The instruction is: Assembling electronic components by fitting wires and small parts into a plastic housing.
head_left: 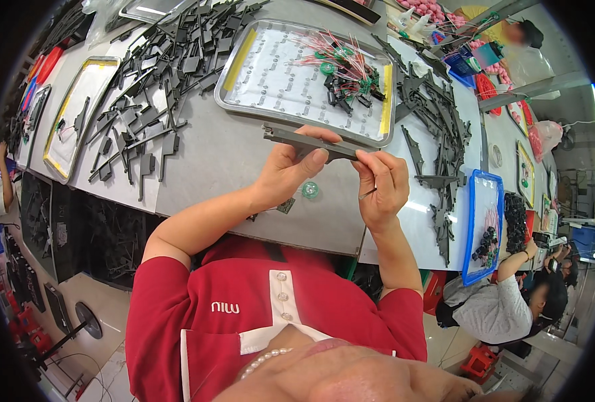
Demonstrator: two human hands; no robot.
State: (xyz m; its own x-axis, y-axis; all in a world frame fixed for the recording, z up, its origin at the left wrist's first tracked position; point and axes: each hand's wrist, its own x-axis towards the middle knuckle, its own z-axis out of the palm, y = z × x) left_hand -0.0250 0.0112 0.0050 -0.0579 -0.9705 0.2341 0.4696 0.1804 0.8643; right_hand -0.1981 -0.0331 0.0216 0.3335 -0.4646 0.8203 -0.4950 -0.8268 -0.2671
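Both hands hold a long, narrow dark grey plastic part [285,137] level above the near edge of the table. My left hand [285,173] grips it near the middle, thumb on the near side and fingers behind. My right hand [383,187] pinches its right end with thumb and forefinger. A thin dark piece [367,193] shows against the right hand's curled fingers; its kind is unclear. On the table below lie a round green disc [310,190] and a small dark green board [285,205], partly behind my left forearm.
Beyond my hands stands a metal tray [244,110] with green discs, black pieces and red-white wires [354,80]. Loose grey plastic parts heap at the left [190,63] and right [438,114]. A blue tray [470,258] sits at the right edge. A co-worker [491,305] is beyond it.
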